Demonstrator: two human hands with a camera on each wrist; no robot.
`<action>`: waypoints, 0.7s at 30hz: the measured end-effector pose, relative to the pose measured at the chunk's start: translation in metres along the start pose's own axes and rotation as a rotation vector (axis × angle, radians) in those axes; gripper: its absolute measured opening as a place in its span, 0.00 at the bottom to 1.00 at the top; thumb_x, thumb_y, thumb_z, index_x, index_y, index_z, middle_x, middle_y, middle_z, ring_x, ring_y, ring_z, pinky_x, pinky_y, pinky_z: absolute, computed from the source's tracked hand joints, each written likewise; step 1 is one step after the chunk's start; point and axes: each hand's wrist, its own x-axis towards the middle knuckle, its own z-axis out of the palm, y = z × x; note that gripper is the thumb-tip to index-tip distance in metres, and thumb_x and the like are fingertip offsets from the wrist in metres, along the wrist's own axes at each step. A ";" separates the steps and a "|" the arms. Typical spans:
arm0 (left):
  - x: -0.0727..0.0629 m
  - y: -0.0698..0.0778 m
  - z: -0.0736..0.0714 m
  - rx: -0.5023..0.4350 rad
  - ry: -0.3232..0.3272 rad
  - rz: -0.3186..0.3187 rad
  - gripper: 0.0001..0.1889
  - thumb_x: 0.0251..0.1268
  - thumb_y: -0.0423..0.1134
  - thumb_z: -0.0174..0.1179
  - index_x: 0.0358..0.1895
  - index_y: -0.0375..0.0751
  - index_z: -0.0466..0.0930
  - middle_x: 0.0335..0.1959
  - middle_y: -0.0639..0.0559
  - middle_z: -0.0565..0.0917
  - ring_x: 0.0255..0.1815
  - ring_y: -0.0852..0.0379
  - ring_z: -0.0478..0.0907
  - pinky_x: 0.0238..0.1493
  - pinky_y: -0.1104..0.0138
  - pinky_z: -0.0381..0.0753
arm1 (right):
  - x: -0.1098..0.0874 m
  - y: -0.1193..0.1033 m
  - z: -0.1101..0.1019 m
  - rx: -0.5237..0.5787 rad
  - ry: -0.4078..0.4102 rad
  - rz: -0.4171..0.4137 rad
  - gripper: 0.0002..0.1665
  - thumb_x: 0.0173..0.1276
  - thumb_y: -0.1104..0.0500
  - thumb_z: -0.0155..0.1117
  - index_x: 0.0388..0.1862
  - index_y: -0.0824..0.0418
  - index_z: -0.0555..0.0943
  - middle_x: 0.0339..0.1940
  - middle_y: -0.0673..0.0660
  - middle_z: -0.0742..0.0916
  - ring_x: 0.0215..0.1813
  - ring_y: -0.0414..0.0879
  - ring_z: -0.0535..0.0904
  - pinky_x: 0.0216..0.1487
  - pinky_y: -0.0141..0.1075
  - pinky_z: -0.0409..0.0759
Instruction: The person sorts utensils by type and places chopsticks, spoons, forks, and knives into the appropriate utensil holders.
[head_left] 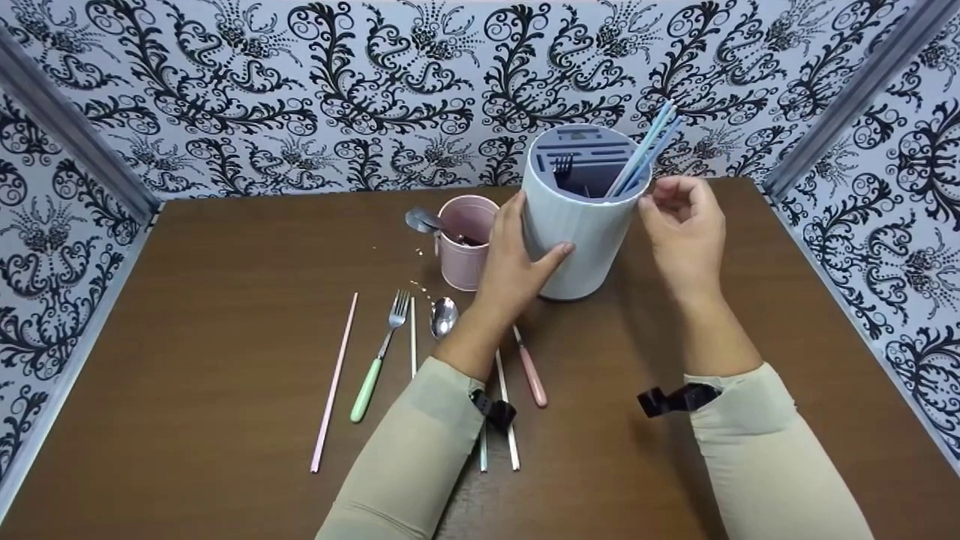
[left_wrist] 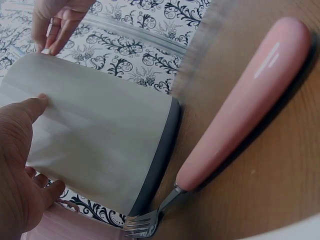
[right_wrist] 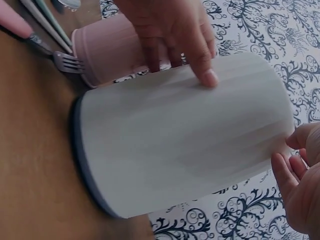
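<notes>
A tall white utensil holder [head_left: 581, 247] with a grey slotted top stands slightly tilted in the head view. Blue chopsticks [head_left: 645, 150] and a dark fork [head_left: 562, 163] stick up in its top. My left hand [head_left: 514, 262] grips the holder's left side, thumb across the front, the other fingers partly hidden behind. At the right edge of the rim, my right hand [head_left: 686, 232] holds the holder by its fingertips, the fingers curled, as the right wrist view also shows. Left of the holder is a pink cup [head_left: 459, 262] with cutlery in it, a spoon-like head [head_left: 424, 220] leaning out.
On the brown table [head_left: 225, 337] lie a pink chopstick [head_left: 335, 382], a green-handled fork [head_left: 379, 360], a spoon [head_left: 444, 316], a pink-handled fork [left_wrist: 245, 105] and several pale chopsticks [head_left: 507, 405], some under my left arm. Patterned walls [head_left: 375, 90] enclose the back and sides.
</notes>
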 end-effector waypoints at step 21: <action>-0.002 -0.003 0.001 0.011 0.006 0.015 0.50 0.62 0.52 0.74 0.81 0.36 0.56 0.77 0.40 0.66 0.79 0.46 0.64 0.82 0.57 0.62 | -0.047 0.039 0.001 -0.028 -0.108 0.120 0.16 0.66 0.72 0.69 0.52 0.73 0.78 0.43 0.55 0.83 0.44 0.41 0.81 0.48 0.25 0.81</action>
